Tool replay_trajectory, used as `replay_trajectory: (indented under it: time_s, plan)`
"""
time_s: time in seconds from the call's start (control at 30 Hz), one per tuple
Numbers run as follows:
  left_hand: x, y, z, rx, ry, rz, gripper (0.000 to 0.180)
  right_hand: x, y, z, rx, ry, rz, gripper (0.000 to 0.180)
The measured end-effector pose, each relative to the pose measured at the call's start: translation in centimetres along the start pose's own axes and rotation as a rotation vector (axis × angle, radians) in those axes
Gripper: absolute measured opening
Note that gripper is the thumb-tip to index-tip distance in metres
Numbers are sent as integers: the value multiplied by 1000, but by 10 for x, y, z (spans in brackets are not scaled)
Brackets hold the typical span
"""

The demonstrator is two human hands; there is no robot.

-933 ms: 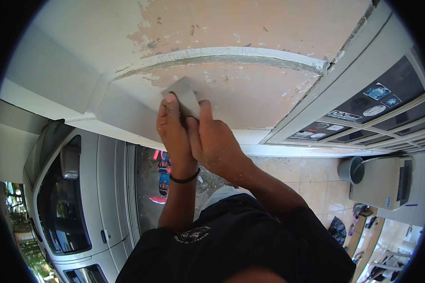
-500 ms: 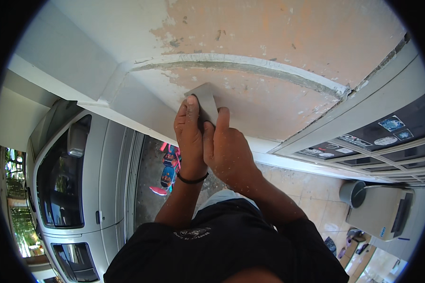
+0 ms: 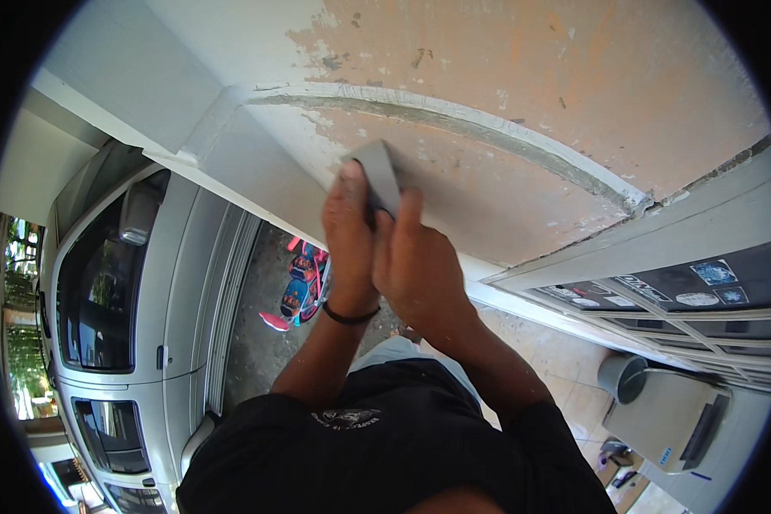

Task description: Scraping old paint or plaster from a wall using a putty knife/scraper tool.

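Both my hands hold a flat grey scraper [image 3: 380, 174] against a wall [image 3: 458, 184] with patchy peach and white paint. My left hand [image 3: 349, 253] grips its left side, thumb laid up along the blade. Pressed close beside it, my right hand [image 3: 421, 272] is closed on the lower right side, and one finger points up along the edge. The handle, if there is one, is hidden by my hands. Above the blade a white and grey ridge [image 3: 454, 120] curves across the wall. Small pale flakes show around my hands and forearms.
A silver vehicle [image 3: 176, 283] stands to the left. Below it lie pink and blue items [image 3: 298, 287] on dark ground. On the right are a gridded window [image 3: 685, 287] with stickers, a grey bucket [image 3: 623, 377] and a beige box-shaped appliance [image 3: 664, 420]. Pale tiles cover the floor [image 3: 565, 398].
The view has shifted and turned slightly. My hands and the scraper stay together on nearly the same stretch of wall, with the blade tilted a little differently; my hands are blurred now.
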State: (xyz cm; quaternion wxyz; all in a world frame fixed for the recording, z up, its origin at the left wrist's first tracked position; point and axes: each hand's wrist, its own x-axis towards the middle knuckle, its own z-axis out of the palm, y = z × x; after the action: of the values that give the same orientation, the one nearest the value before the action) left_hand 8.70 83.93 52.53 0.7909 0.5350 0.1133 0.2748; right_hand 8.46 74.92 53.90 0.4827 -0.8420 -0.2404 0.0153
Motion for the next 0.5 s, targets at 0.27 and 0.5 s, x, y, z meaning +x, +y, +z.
replay_trajectory:
  time_s: [0.27, 0.5]
  plan:
    - [-5, -2, -1, -61, 113, -151, 42, -5, 9, 9, -47, 16, -80, 30]
    - [-7, 3, 1, -58, 89, -177, 41, -11, 10, -2, 45, -58, -9, 32]
